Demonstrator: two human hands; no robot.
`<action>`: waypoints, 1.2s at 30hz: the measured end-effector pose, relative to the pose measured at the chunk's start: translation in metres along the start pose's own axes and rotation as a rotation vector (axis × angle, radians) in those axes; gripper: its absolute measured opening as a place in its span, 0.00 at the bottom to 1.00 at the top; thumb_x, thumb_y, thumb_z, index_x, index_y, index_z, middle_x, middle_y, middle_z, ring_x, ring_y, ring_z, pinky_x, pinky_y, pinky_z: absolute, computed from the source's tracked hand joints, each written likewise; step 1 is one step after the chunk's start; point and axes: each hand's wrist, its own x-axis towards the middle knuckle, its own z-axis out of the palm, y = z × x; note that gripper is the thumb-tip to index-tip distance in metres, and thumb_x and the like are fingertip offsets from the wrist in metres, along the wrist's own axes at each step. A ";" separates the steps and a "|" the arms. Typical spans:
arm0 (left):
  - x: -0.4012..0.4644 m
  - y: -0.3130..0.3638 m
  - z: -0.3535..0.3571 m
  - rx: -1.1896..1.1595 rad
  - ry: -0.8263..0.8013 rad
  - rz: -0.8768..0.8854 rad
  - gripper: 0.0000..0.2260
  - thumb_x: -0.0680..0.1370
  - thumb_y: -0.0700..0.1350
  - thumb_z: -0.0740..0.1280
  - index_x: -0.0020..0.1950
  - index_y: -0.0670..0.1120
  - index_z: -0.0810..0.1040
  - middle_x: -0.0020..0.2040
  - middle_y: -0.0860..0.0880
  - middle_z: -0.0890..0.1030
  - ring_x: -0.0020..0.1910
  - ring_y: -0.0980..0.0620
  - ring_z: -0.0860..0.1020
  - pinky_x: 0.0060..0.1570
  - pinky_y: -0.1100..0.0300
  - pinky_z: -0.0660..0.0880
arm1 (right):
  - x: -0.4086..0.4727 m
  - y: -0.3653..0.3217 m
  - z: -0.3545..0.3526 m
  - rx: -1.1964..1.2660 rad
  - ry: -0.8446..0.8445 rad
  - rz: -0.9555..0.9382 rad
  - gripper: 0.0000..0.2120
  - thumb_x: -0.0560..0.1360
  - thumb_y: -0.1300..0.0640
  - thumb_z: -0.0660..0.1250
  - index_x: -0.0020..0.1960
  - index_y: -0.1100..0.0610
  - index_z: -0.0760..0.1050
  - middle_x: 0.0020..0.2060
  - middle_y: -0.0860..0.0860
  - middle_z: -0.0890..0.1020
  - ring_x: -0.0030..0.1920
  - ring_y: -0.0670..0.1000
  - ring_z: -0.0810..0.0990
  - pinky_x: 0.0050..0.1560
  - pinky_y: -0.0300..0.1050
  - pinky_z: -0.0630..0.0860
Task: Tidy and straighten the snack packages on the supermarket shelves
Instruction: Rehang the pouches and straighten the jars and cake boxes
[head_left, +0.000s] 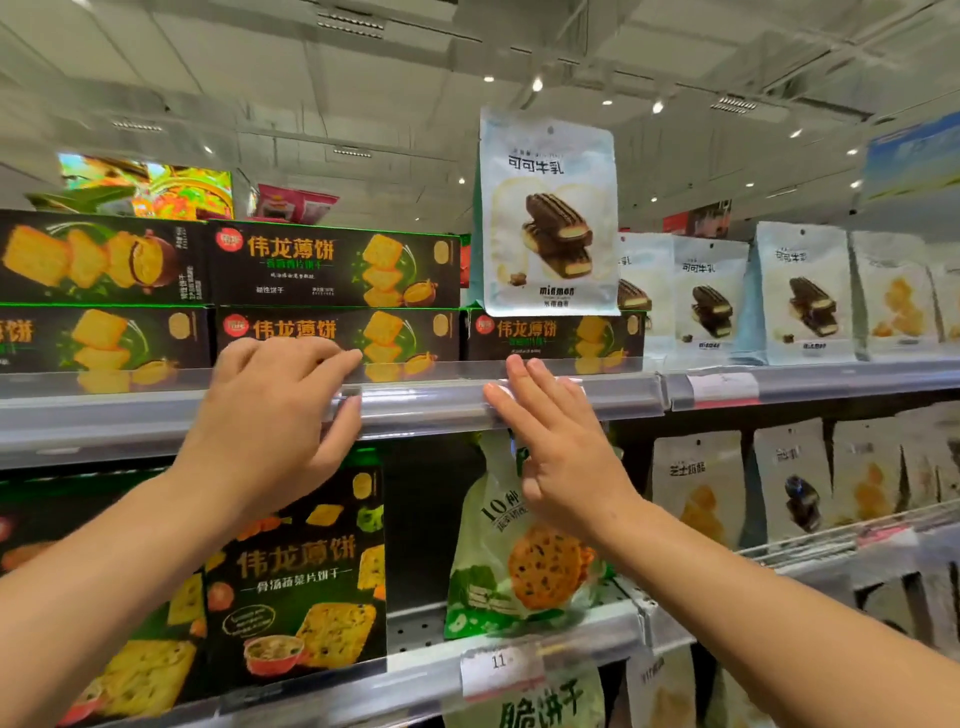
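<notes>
Both hands, left hand (275, 410) and right hand (561, 441), are resting relaxed-fingered, holding nothing, at the shelf edge (426, 402) below stiff, light cracker boxes (337, 340) (best nudged squarely by their front faces).

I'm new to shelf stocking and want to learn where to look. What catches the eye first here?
A pale cocoa-milk pouch stands alone on a black cracker box on the upper shelf, above its row. Below it, the left hand and right hand rest at the shelf's clear front rail.
</notes>
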 end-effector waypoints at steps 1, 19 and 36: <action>0.007 0.013 0.000 0.008 -0.012 0.023 0.24 0.76 0.55 0.56 0.64 0.43 0.78 0.57 0.46 0.81 0.57 0.44 0.77 0.57 0.46 0.67 | -0.001 0.008 -0.004 -0.006 -0.007 -0.060 0.37 0.65 0.60 0.58 0.76 0.55 0.63 0.77 0.56 0.60 0.77 0.58 0.56 0.76 0.57 0.52; 0.081 0.133 0.067 0.090 0.197 0.032 0.12 0.77 0.49 0.60 0.44 0.44 0.79 0.37 0.46 0.77 0.34 0.44 0.73 0.33 0.50 0.70 | -0.031 0.165 -0.025 0.179 0.323 -0.311 0.15 0.69 0.55 0.65 0.51 0.57 0.84 0.55 0.52 0.83 0.58 0.55 0.78 0.57 0.55 0.72; 0.081 0.127 0.071 0.049 0.227 0.076 0.12 0.77 0.49 0.60 0.43 0.44 0.78 0.36 0.48 0.74 0.33 0.47 0.70 0.31 0.52 0.69 | 0.149 0.133 -0.073 0.965 0.019 0.451 0.40 0.63 0.42 0.80 0.64 0.55 0.63 0.57 0.50 0.76 0.57 0.51 0.76 0.56 0.50 0.76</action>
